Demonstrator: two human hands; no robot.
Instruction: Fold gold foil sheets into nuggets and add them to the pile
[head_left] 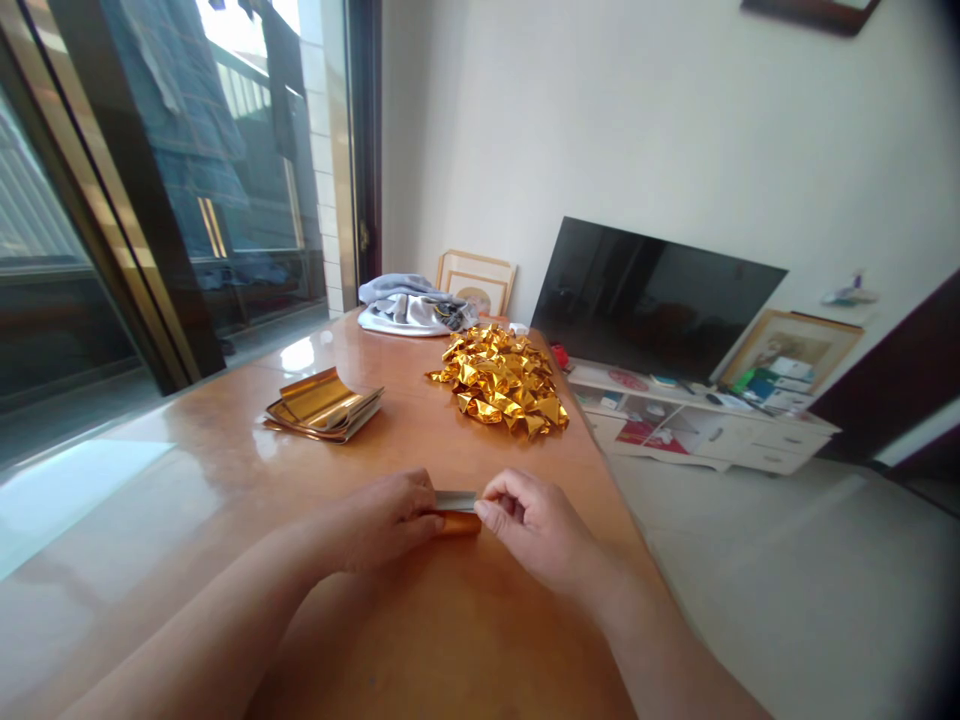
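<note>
so, a person has both bare hands over the brown, shiny counter [420, 630], and the hands are a little bit apart with one small piece of gold paper [459, 524] between them. the left hand [394, 518] holds the paper's left end, with the thumb on the near side and the fingers on the far side. the right hand [536, 528] has its thumb and finger pinched at the right end. the paper is gold on the part close to the person and grey on the part behind, and it looks folded or curled the long way

past the left hand, off to the left, lies a stack of gold sheets [324, 408], and the top one curls up. past the right hand sits a big heap of folded gold pieces [510, 385], all pointy and shiny, near the counter's right edge. at the far end is a bundle of pale blue and grey cloth [412, 308]. behind that a wooden picture frame [491, 275] leans by the wall. to the right, a big black tv [652, 295] stands on a low white cabinet [739, 435]
</note>
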